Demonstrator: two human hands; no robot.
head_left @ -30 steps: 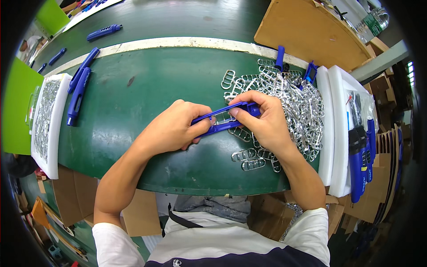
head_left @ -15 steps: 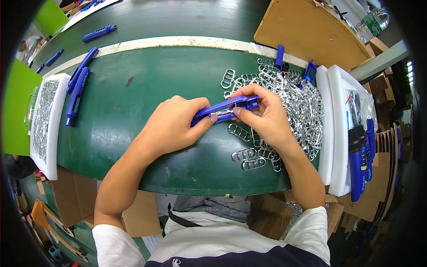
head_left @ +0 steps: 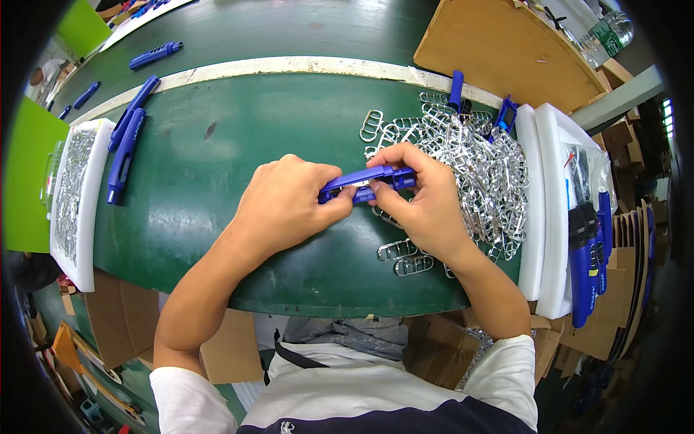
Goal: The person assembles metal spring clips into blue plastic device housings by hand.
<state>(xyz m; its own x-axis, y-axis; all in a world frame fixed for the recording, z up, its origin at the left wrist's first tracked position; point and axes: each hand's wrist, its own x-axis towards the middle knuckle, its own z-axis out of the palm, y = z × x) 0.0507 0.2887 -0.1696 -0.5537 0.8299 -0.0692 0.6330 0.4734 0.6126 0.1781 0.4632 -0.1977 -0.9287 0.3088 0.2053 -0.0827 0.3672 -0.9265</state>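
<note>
A slotted blue plastic handle housing (head_left: 370,174) is held level between my two hands, above the middle of the green table. My left hand (head_left: 283,197) is closed around its left end, with the thumb at the slot. My right hand (head_left: 426,194) pinches the other end, fingers along the top edge and thumb at the near side. A shiny metal piece shows inside the slot, partly covered by my thumbs. Just beyond my right hand spreads a heap of wire metal loops (head_left: 473,170), with two blue plastic parts (head_left: 456,90) at its far edge.
Two blue handles (head_left: 126,158) lie at the left beside a white foam tray (head_left: 85,260) of small metal parts. White foam blocks (head_left: 530,202) border the right, with more blue handles (head_left: 583,264) beyond. A wooden board (head_left: 506,54) stands at the back right.
The housing has turned to lie more level and shifted slightly. My right thumb has moved left along the slot, covering more of the metal piece. A blue handle at the far left has slid slightly left.
</note>
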